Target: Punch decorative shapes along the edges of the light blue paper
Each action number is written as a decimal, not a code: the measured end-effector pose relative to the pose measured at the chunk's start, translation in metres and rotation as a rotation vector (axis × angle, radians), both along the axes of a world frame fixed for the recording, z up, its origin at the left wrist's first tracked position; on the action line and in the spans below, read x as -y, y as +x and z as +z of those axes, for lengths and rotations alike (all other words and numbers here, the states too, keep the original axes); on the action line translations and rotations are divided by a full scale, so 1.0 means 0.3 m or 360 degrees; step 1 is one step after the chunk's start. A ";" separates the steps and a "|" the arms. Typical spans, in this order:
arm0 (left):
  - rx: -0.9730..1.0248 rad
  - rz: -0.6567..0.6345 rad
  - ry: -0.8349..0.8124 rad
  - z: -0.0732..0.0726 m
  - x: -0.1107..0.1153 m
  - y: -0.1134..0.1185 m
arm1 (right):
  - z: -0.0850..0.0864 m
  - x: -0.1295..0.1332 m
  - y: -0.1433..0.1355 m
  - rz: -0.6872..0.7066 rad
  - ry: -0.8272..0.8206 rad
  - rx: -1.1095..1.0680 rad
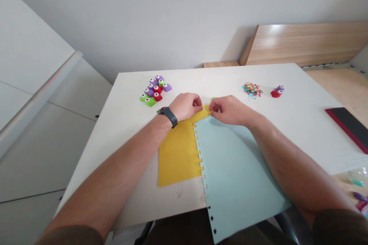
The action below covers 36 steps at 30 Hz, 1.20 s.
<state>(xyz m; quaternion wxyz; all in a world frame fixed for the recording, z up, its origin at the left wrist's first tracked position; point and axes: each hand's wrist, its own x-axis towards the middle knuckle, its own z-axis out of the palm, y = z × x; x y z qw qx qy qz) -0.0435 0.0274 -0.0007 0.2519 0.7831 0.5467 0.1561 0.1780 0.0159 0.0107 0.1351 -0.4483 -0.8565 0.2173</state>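
Observation:
A yellow sheet of paper (178, 157) lies on the white table, partly covered by a light blue sheet of paper (238, 164). Small cut-outs run down the blue sheet's left edge; the lowest ones look star-shaped. At the yellow sheet's far edge, my left hand (187, 105) is closed in a pinch, a dark watch on its wrist. My right hand (230, 110), also pinched, is just right of it, over the far corner of the blue sheet. What its fingertips hold is too small to make out. A bit of something green (213, 98) shows behind it.
Several purple, green and red craft punches (157, 89) stand at the back left of the table (132, 199). A heap of coloured paper bits (252, 90) lies at the back right, beside two more punches (277, 91). A dark, red-edged flat object (349, 126) sits far right.

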 end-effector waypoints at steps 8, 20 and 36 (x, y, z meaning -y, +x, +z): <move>-0.0061 -0.0028 0.0110 -0.012 0.004 0.015 | 0.000 0.004 0.001 -0.0007 0.0003 0.0007; -0.0143 0.0051 0.0151 -0.015 0.018 0.053 | -0.001 0.001 0.001 0.0014 0.0019 0.0033; -0.0185 -0.0017 0.0101 -0.005 0.006 0.030 | 0.006 0.006 -0.001 0.0005 0.0017 0.0053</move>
